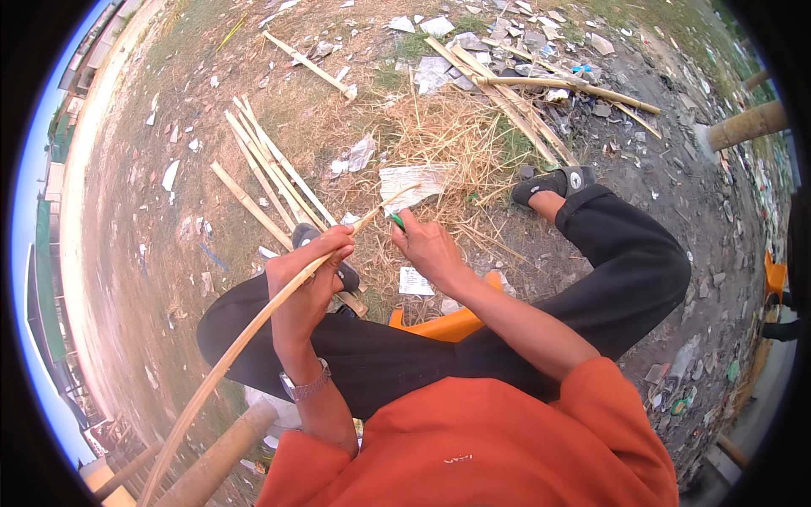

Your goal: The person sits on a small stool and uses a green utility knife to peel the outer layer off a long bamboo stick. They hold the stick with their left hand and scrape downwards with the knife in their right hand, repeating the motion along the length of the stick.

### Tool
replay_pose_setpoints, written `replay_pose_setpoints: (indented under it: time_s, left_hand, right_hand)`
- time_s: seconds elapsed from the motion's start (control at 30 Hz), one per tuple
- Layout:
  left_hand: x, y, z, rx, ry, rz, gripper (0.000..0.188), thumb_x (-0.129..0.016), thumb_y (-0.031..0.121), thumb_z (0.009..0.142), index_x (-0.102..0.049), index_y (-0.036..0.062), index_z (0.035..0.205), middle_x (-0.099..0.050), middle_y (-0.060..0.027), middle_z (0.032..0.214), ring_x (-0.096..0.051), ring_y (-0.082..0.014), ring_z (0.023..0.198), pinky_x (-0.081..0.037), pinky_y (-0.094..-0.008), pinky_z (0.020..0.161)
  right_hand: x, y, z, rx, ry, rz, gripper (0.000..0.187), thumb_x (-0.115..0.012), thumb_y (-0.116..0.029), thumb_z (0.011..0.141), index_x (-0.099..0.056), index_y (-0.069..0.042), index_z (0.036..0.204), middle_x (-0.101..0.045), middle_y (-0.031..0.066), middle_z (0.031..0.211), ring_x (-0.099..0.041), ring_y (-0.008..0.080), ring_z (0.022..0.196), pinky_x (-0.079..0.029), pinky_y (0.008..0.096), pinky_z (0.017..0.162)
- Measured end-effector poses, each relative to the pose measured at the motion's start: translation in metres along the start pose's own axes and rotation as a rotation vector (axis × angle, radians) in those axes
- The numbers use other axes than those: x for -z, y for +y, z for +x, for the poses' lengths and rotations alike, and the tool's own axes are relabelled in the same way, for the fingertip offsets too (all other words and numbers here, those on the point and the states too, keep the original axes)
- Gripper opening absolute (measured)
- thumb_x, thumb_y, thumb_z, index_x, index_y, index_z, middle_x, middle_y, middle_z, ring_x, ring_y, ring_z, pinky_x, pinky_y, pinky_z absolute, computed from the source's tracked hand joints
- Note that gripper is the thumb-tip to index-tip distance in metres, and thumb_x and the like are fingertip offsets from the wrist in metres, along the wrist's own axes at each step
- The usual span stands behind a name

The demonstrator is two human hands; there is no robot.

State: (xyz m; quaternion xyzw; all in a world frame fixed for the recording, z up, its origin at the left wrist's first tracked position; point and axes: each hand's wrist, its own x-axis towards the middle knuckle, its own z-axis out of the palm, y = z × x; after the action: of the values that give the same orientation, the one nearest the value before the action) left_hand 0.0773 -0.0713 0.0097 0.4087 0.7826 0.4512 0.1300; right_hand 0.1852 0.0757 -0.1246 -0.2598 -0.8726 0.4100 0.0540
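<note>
Head view: left hand [308,269] clamped around long bamboo strip [220,365], which runs from lower left edge past fist, thin tip over pale board [435,177]. Right hand [429,252] just beside, fingers closed on small green object [397,221], kind unclear. Beyond: loose strips [272,162] lying left, straw-coloured shavings [456,135] heaped ahead.

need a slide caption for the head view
Left hand grips a long pale strip while the right hand holds a small green object.

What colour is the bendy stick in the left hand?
The stick is pale yellowish tan, clearest in the head view.
</note>
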Motion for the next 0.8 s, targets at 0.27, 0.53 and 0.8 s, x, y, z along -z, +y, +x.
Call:
replay_pose_setpoints:
  time_s: [0.27,0.53,0.8]
  left_hand:
    - [0.014,-0.011,-0.001,0.093,0.095,-0.177,0.012,-0.067,-0.003,0.089,-0.071,-0.005,0.1,-0.074,-0.0105,0.097,-0.066,-0.0101,0.082,-0.053,-0.023,0.073]
    - [0.0,-0.004,0.008,0.093,0.093,-0.204,0.012,-0.069,0.0,0.089,-0.072,-0.0029,0.1,-0.074,-0.0074,0.094,-0.066,-0.0097,0.084,-0.054,-0.0238,0.073]
    - [-0.007,-0.004,0.011,0.201,0.27,-0.048,0.013,-0.069,0.009,0.092,-0.072,0.0012,0.101,-0.072,-0.0032,0.084,-0.062,-0.0059,0.073,-0.05,-0.0209,0.064]
  right_hand:
    - [-0.035,0.03,0.023,-0.073,-0.026,-0.208,0.027,-0.047,-0.031,0.101,-0.051,-0.003,0.101,-0.065,0.0228,0.07,-0.067,0.0427,0.068,-0.053,0.0527,0.063]
    - [-0.006,0.061,0.012,-0.147,0.087,0.001,0.041,-0.035,-0.041,0.105,-0.052,-0.004,0.099,-0.06,0.0232,0.065,-0.063,0.0423,0.067,-0.047,0.0533,0.062]
    - [-0.021,-0.008,0.011,0.009,0.032,0.333,0.044,-0.031,-0.042,0.105,-0.051,-0.004,0.096,-0.057,0.0241,0.064,-0.057,0.0469,0.065,-0.04,0.0557,0.063]
